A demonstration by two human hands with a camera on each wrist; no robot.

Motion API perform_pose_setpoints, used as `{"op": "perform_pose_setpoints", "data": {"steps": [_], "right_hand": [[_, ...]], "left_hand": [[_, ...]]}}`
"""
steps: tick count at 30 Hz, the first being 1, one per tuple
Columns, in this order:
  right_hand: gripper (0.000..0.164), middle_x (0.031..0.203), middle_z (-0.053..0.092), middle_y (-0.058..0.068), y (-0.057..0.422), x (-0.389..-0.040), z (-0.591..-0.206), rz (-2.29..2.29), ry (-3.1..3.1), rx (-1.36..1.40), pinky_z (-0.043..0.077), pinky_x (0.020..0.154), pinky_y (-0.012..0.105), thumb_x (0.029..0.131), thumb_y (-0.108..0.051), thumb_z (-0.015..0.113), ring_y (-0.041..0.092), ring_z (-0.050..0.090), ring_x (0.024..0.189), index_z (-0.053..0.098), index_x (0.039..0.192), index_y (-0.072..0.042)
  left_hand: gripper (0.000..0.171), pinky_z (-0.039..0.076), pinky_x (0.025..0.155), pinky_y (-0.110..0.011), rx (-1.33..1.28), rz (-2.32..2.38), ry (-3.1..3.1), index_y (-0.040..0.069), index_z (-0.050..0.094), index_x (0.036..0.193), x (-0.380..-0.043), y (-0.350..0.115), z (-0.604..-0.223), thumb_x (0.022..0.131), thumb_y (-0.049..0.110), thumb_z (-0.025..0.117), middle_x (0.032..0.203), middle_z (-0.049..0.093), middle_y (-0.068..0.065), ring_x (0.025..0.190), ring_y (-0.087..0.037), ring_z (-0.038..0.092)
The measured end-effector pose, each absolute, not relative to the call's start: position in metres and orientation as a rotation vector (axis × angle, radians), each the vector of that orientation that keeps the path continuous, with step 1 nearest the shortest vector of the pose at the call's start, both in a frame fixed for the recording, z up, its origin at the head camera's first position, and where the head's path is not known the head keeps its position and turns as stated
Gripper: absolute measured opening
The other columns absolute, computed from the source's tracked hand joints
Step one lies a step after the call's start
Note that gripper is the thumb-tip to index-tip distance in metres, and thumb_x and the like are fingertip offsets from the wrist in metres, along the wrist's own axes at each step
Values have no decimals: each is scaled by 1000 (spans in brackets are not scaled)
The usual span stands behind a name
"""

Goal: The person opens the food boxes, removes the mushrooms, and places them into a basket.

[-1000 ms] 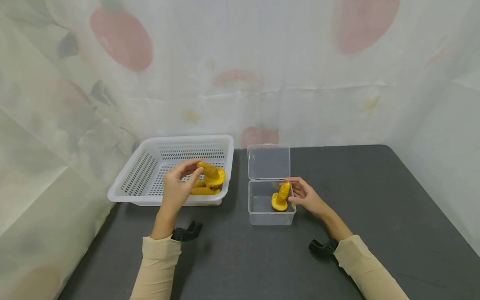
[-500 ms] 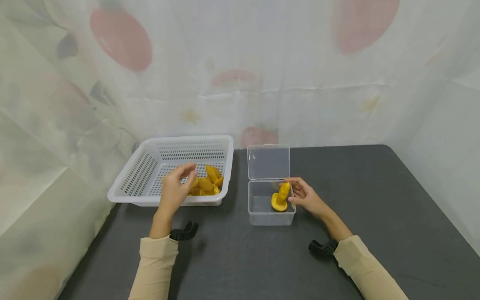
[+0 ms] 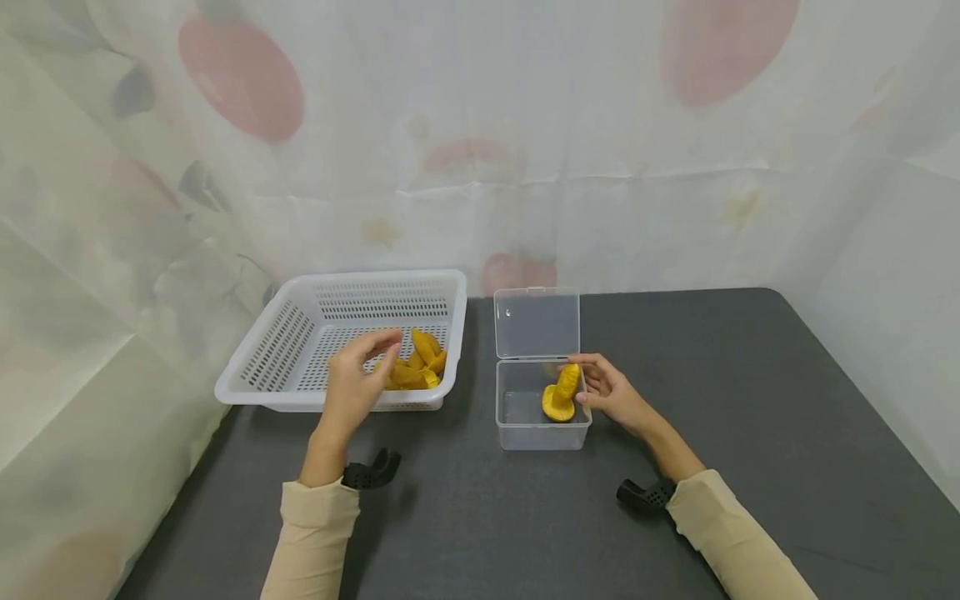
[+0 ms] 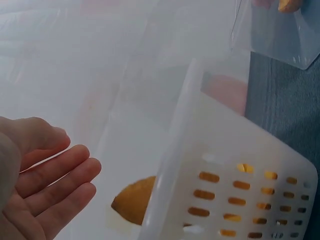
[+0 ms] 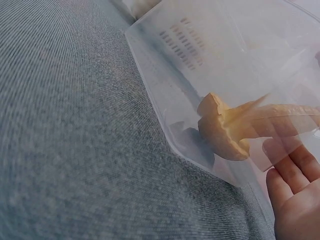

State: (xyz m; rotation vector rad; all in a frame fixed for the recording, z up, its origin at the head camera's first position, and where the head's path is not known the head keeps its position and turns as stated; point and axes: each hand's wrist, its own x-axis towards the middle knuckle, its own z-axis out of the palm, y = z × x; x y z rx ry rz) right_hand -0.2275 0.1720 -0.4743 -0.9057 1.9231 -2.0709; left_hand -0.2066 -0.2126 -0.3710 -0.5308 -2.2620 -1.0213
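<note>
My left hand is over the white basket, fingers loosely bent and apart from the thumb, holding nothing. Several yellow mushrooms lie heaped in the basket's right end, just beyond its fingertips. In the left wrist view one mushroom peeks above the basket rim. My right hand reaches over the right rim of a clear plastic box. Its thumb and fingers pinch the stem of a yellow mushroom, which stands cap down and tilted inside; the contact is partly hidden. Through the box wall, the right wrist view shows this mushroom.
The box's hinged lid stands raised at the back. Dark grey table lies under both containers. A patterned curtain hangs behind and along the left side.
My left hand has let go of the mushroom it held, which is now among the others in the basket. That hand shifted slightly left, then back right. The right hand stays put.
</note>
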Motion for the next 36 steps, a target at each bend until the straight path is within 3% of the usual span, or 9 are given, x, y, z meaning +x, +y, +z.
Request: {"op": "perform_pose_setpoints", "data": {"steps": [7, 15, 24, 27, 31, 36], "right_hand": [[52, 132, 57, -10, 172, -228, -475, -2067, 1932, -899, 40, 106, 7, 92, -1, 60, -6, 51, 125, 36, 138, 1], [53, 134, 56, -11, 172, -226, -473, -2055, 1933, -909, 38, 106, 5, 93, -4, 61, -7, 49, 127, 36, 139, 1], [59, 138, 53, -1, 173, -224, -472, -2031, 1961, -868, 38, 106, 5, 93, -6, 61, -8, 48, 127, 31, 143, 3], [59, 138, 53, -4, 173, -224, -473, -2033, 1953, -870, 37, 106, 5, 93, -6, 60, -9, 48, 127, 31, 144, 2], [59, 137, 53, -9, 174, -224, -474, -2030, 1957, -863, 36, 105, 4, 94, -8, 60, -10, 48, 127, 31, 144, 1], [61, 142, 50, 4, 173, -224, -473, -2005, 1973, -815, 37, 105, 4, 94, -8, 60, -11, 46, 127, 30, 146, 0]], "left_hand": [[21, 57, 85, -26, -572, -1067, -2257, -2, 71, 105, -204, -198, -370, 84, -2, 69, 102, 74, -16, 92, -28, 70], [21, 58, 83, -20, -677, -1154, -2264, -3, 71, 105, -201, -174, -374, 85, 0, 69, 102, 74, -15, 91, -26, 71], [21, 61, 79, -33, -731, -1182, -2310, 2, 71, 108, -201, -151, -379, 87, 4, 69, 104, 74, -12, 92, -23, 72], [20, 60, 73, -30, -761, -1157, -2336, 4, 71, 108, -201, -141, -381, 88, 6, 68, 104, 74, -11, 91, -22, 72], [20, 60, 78, -32, -833, -1145, -2362, 3, 71, 108, -202, -128, -385, 88, 5, 68, 104, 74, -10, 92, -21, 72], [21, 60, 82, -35, -892, -1171, -2411, 1, 70, 109, -200, -114, -389, 89, 6, 66, 105, 73, -13, 93, -22, 71]]}}
